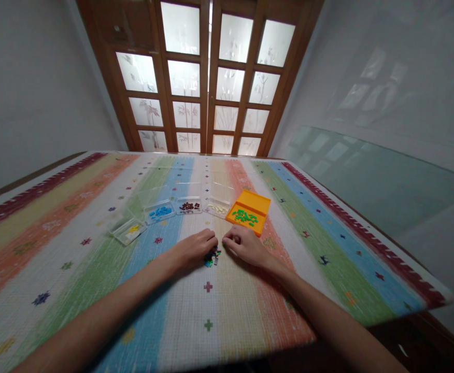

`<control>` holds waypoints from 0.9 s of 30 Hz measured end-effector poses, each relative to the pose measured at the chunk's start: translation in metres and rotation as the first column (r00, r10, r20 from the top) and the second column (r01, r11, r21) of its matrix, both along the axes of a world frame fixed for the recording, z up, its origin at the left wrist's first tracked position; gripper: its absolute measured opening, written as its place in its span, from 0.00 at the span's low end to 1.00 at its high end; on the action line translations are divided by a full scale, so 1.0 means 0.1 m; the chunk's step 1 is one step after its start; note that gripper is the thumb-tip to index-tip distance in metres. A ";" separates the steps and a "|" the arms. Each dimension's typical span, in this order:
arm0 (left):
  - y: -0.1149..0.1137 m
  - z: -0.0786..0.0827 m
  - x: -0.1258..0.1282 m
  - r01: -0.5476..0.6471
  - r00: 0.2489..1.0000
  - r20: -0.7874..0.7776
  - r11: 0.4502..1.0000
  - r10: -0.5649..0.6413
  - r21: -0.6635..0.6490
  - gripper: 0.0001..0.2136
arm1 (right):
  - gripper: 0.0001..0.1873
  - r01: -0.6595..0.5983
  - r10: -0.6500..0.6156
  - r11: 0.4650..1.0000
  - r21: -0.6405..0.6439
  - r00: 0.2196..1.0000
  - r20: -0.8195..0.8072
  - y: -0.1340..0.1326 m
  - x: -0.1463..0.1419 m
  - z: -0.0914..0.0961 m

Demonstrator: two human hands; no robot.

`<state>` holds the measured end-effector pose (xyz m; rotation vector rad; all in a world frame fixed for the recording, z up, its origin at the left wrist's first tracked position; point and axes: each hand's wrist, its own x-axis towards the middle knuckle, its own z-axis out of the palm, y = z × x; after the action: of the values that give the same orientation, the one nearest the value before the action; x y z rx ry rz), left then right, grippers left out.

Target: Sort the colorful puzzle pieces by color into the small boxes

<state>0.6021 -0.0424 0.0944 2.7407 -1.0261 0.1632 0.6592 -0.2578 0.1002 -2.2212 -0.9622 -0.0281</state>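
My left hand (199, 245) rests on the striped tablecloth with its fingers curled down at a small pile of mixed building pieces (211, 260). Blue, green and dark pieces show in that pile, partly covered by the fingers. Just right of the pile is my right hand (246, 247), thumb and fingers closed together. What either hand pinches, if anything, is hidden or too small to name. Beyond the right hand lies an open orange box (260, 203) with many small green pieces (244, 216) in it.
An arc of clear boxes with raised lids holds yellow pieces (133, 229), blue pieces (160, 213), dark brown pieces (189, 206) and cream pieces (216, 209). The striped tablecloth (188, 321) covers the table. Wooden glass-paned doors (209, 114) stand behind, with walls on both sides.
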 end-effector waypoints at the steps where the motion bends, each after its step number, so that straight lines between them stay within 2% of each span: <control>1: 0.04 0.00 0.00 -0.009 1.000 0.006 1.000 0.009 -0.028 0.09 | 0.06 -0.002 0.002 1.000 0.000 1.000 -0.003 0.00 0.00 0.00; 4: 0.24 0.04 0.00 -0.057 0.997 0.035 0.987 0.063 -0.150 0.05 | 0.06 -0.004 0.004 1.000 -0.007 1.000 -0.010 0.00 0.00 0.00; 7: 0.59 0.14 0.05 -0.161 0.983 0.047 0.954 0.178 -0.253 0.05 | 0.07 -0.012 0.012 1.000 -0.022 1.000 -0.012 0.00 0.01 -0.01; 12: 1.19 0.29 0.17 -0.439 0.869 0.044 0.811 0.492 -0.387 0.06 | 0.07 -0.021 0.020 0.999 -0.024 1.000 -0.016 0.00 0.00 -0.01; 15: 1.39 0.33 0.22 -0.549 0.798 0.040 0.752 0.601 -0.365 0.07 | 0.07 -0.022 0.022 0.999 -0.033 1.000 -0.017 0.00 0.00 0.01; 19: 1.50 0.32 0.27 -0.601 0.778 0.014 0.751 0.628 -0.276 0.09 | 0.07 -0.024 0.023 0.999 -0.042 0.999 -0.024 0.00 0.00 0.02; 27: 1.59 0.27 0.34 -0.570 0.804 0.050 0.792 0.593 -0.218 0.14 | 0.07 -0.042 0.041 0.998 -0.051 0.999 -0.026 -0.01 0.00 0.02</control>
<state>0.6360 0.1162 0.1210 2.7906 -0.1251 0.4940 0.6592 -0.2591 0.1027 -2.2425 -1.0053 0.0441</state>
